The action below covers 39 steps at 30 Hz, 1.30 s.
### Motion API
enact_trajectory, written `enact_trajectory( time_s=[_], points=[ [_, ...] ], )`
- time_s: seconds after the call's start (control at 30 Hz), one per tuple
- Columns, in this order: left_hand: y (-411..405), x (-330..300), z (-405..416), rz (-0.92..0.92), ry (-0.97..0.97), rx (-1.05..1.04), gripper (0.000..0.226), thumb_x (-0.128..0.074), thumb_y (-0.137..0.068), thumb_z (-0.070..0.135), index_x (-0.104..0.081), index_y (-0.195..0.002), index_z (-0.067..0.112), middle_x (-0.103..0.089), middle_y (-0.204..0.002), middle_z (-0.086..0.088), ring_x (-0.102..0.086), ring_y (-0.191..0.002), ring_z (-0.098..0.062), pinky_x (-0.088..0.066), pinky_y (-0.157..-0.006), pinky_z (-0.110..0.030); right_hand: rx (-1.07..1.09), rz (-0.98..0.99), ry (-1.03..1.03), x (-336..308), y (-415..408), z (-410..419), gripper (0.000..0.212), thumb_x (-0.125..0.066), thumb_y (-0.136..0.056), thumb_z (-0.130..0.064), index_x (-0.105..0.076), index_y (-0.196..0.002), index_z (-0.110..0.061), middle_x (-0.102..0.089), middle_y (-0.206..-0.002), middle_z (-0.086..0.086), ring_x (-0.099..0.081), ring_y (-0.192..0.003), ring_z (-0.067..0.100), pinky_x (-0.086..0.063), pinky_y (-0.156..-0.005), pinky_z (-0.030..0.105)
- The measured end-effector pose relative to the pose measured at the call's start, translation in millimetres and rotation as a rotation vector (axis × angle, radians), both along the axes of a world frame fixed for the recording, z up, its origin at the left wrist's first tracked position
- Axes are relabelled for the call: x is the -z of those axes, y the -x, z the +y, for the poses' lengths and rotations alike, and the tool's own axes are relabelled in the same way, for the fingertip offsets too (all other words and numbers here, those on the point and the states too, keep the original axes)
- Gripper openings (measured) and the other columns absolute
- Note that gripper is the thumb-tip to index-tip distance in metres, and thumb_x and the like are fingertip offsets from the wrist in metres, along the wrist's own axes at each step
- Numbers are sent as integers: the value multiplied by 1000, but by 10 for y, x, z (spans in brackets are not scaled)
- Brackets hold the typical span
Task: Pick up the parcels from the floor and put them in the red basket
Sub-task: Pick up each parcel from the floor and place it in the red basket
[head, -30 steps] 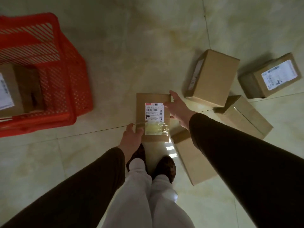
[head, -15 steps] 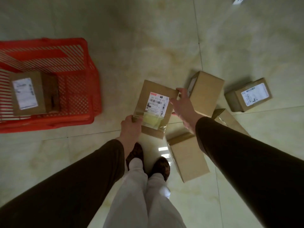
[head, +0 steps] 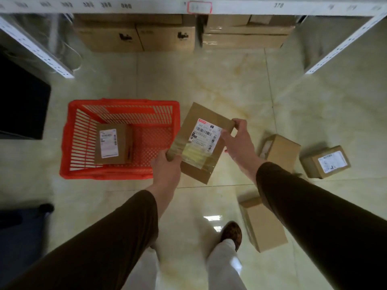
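Midair, flat labelled parcel (head: 204, 143) hangs just right of red basket (head: 71, 139), tilted; looks light, stiff cardboard w/ slick tape, best held at opposite corners. Left hand (head: 167, 170) clamps near corner, right hand (head: 235, 141) pinches far one, both arms outstretched over floor (head: 209, 84).

We stand on a glossy, cream marble-patterned tiled floor (head: 209, 84) that mirrors a ceiling light. Ahead, white metal shelving (head: 247, 8) bearing number labels stands over stacked cardboard cartons (head: 134, 36); a dark panel (head: 21, 101) sits left.
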State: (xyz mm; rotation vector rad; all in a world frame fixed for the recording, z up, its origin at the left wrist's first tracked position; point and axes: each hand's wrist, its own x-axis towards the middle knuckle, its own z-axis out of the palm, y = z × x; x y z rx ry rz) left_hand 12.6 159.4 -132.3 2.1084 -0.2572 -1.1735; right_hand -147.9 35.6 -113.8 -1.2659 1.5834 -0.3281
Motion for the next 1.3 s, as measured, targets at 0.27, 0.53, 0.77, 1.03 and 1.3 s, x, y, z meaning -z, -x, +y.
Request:
enact_trajectory(
  time_s=[0.27,0.53,0.77,1.03,1.3],
  points=[
    [-1365,73,524,159,-26,-157,36,-61,-95,12,-57,-126,29,-62,-123,-1,-62,-110,-24,-53,-97,-46,60,-38,-141,121,-1239,657,33,-59,-93,-32,-41,-120,-32,-70,-110,-4,-74,-94,25,-60,-88,51],
    [-2249,292,497,102,-71,-210,52,-62,-94,5,-47,-140,25,-59,-127,0,-62,-106,-23,-53,-73,-35,-29,-79,-223,545,-1988,820,69,-63,-77,-48,-39,-140,-38,-57,-132,6,-72,-101,28,-65,-77,42],
    [-2619,531,97,160,-36,-154,43,-67,-90,7,-53,-126,25,-65,-115,4,-64,-97,-18,-52,-67,-30,44,-87,-303,785,-2182,862,55,-62,-97,-23,-42,-148,-27,-61,-126,0,-67,-105,20,-59,-77,27],
    [-2967,795,-120,147,-49,192,56,-72,-86,22,-51,-133,44,-66,-112,9,-67,-98,-20,-59,-81,-41,271,-89,-405,1062,-2432,1004,29,-63,-98,-15,-49,-123,-16,-69,-116,-1,-70,-91,12,-56,-65,23],
    [-3318,1051,-478,213,-27,595,74,-74,-83,-3,-38,-143,22,-60,-118,4,-65,-97,-16,-59,-76,-31,451,-192,-325,1391,-2744,1256,87,-72,-91,-19,-14,-155,-37,-62,-133,-1,-68,-113,24,-60,-89,55]
  ],
)
